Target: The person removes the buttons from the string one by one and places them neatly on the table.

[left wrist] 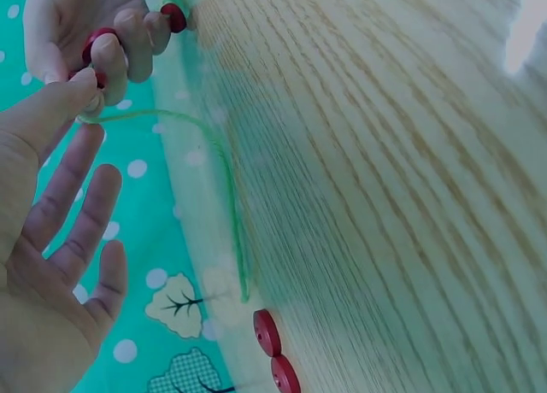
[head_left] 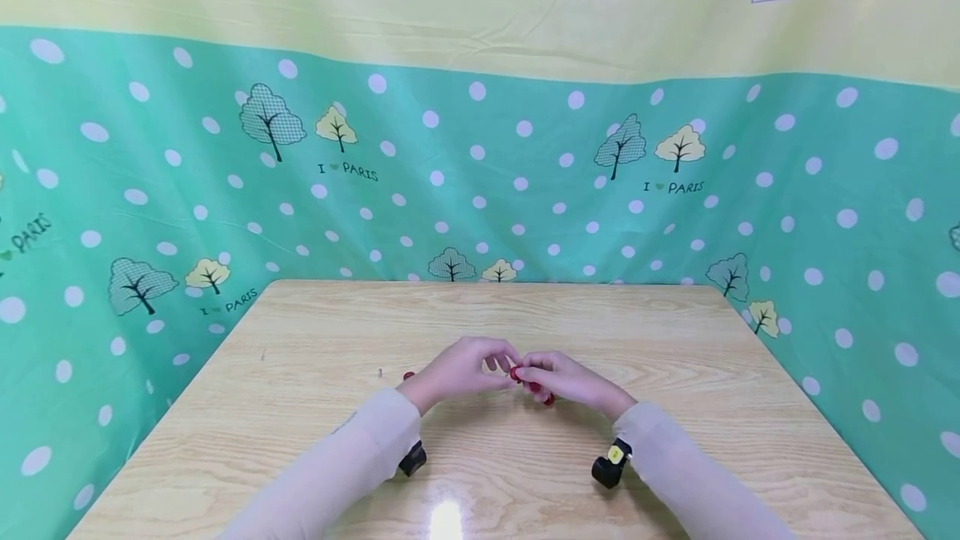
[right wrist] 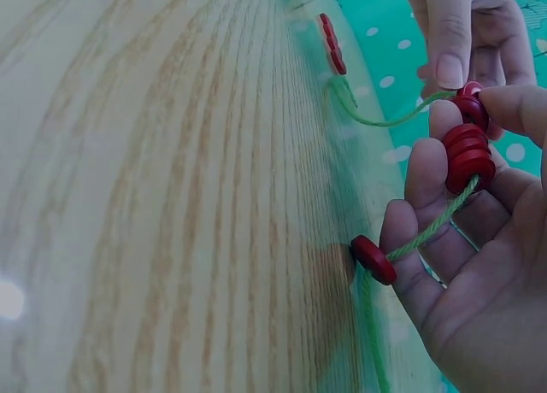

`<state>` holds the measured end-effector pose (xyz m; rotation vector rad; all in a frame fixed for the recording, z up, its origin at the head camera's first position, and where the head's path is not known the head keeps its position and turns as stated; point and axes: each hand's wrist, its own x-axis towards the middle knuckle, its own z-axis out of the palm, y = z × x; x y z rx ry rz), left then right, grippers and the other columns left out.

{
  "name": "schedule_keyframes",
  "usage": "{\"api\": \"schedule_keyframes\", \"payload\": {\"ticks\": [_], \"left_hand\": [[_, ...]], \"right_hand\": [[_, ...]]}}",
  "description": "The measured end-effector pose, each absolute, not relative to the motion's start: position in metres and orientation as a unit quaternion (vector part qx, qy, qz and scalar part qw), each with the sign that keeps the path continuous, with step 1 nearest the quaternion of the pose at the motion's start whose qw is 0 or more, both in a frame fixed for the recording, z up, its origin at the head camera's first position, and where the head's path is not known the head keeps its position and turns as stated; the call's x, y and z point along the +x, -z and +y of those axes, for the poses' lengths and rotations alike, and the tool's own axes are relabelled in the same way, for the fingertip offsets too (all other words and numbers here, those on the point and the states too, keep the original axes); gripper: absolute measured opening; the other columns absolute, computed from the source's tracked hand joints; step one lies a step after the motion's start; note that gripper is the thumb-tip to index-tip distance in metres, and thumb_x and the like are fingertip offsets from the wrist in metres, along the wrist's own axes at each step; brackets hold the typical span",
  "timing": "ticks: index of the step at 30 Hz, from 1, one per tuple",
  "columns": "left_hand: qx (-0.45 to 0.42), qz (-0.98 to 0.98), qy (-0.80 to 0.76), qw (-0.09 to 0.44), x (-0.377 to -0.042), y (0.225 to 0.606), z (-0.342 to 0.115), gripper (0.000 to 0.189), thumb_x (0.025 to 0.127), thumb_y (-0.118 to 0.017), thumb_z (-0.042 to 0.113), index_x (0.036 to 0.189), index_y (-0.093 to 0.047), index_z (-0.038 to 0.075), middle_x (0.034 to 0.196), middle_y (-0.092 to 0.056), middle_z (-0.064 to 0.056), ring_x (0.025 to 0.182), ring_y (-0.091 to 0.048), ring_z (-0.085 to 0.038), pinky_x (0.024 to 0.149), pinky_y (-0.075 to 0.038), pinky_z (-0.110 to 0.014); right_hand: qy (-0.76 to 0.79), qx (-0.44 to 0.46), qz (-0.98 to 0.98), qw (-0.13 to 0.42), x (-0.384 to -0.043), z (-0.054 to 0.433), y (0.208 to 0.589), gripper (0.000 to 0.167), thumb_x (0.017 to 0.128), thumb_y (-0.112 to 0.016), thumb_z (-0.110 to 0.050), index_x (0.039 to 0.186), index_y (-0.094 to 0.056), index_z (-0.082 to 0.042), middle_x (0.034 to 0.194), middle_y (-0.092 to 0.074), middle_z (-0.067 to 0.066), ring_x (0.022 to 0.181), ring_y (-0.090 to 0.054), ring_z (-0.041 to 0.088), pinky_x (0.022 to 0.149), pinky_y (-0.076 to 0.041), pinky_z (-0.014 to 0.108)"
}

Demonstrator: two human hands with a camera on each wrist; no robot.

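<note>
My left hand [head_left: 468, 367] meets my right hand [head_left: 570, 377] above the wooden table. In the right wrist view, my right thumb and index finger pinch red two-tone-looking discs, like wooden buttons [right wrist: 473, 111], and a stack of red buttons [right wrist: 468, 158] lies across the curled fingers. A green string [right wrist: 432, 228] runs through them, with one more button [right wrist: 373, 260] hanging lower down. My left thumb and index finger pinch beside the front button, where the string [left wrist: 192, 118] comes out; the exact contact is partly hidden. The other left fingers are spread.
A few loose red buttons [left wrist: 267, 331] lie on the table [head_left: 337, 323] left of the hands; one shows past the left wrist [head_left: 408, 375]. Black wrist cameras [head_left: 611, 465] sit under both sleeves. A green patterned curtain [head_left: 480, 182] stands behind the table.
</note>
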<state>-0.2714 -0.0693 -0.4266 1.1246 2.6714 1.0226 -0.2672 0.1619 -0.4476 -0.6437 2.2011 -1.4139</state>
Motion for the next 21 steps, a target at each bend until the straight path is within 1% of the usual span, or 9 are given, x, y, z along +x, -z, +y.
{"api": "schedule_keyframes", "payload": {"ticks": [4,7,11,15,21], "left_hand": [[0.364,0.869,-0.334,0.033,-0.273,0.428,-0.069,0.022,0.089,-0.079,0.027,0.110,-0.071,0.027,0.093,-0.067,0.021,0.093,-0.063,-0.009,0.086,-0.053,-0.035],[0.364,0.869,-0.333,0.029,-0.273,0.429,-0.069,0.022,0.089,-0.079,0.027,0.109,-0.071,0.027,0.092,-0.066,0.022,0.092,-0.061,-0.005,0.087,-0.053,-0.037],[0.361,0.871,-0.332,0.023,-0.273,0.426,-0.071,0.020,0.089,-0.079,0.025,0.108,-0.071,0.026,0.088,-0.066,0.021,0.091,-0.061,-0.005,0.085,-0.053,-0.035],[0.349,0.876,-0.332,0.019,-0.272,0.422,-0.073,0.018,0.089,-0.078,0.026,0.106,-0.071,0.026,0.086,-0.066,0.020,0.090,-0.062,-0.007,0.083,-0.052,-0.032],[0.347,0.874,-0.341,0.010,-0.273,0.418,-0.077,0.016,0.090,-0.077,0.022,0.104,-0.071,0.023,0.088,-0.067,0.018,0.089,-0.063,-0.007,0.087,-0.053,-0.039]], "right_hand": [[0.514,-0.231,0.796,0.221,-0.266,0.161,0.447,0.040,0.104,-0.054,-0.036,0.104,-0.061,0.003,0.086,-0.060,0.016,0.067,-0.051,0.016,0.058,-0.042,0.029],[0.516,-0.226,0.797,0.219,-0.265,0.160,0.446,0.039,0.104,-0.054,-0.036,0.105,-0.062,0.002,0.088,-0.061,0.017,0.068,-0.052,0.017,0.059,-0.042,0.030],[0.518,-0.221,0.797,0.220,-0.265,0.160,0.445,0.037,0.104,-0.054,-0.037,0.108,-0.063,-0.002,0.091,-0.062,0.016,0.069,-0.053,0.017,0.059,-0.043,0.030],[0.515,-0.222,0.797,0.224,-0.266,0.161,0.447,0.037,0.104,-0.054,-0.038,0.113,-0.064,-0.003,0.091,-0.062,0.014,0.068,-0.053,0.016,0.059,-0.044,0.029],[0.514,-0.233,0.794,0.227,-0.269,0.164,0.451,0.038,0.103,-0.057,-0.037,0.119,-0.064,-0.002,0.083,-0.057,0.006,0.066,-0.049,0.017,0.059,-0.044,0.029]]}}
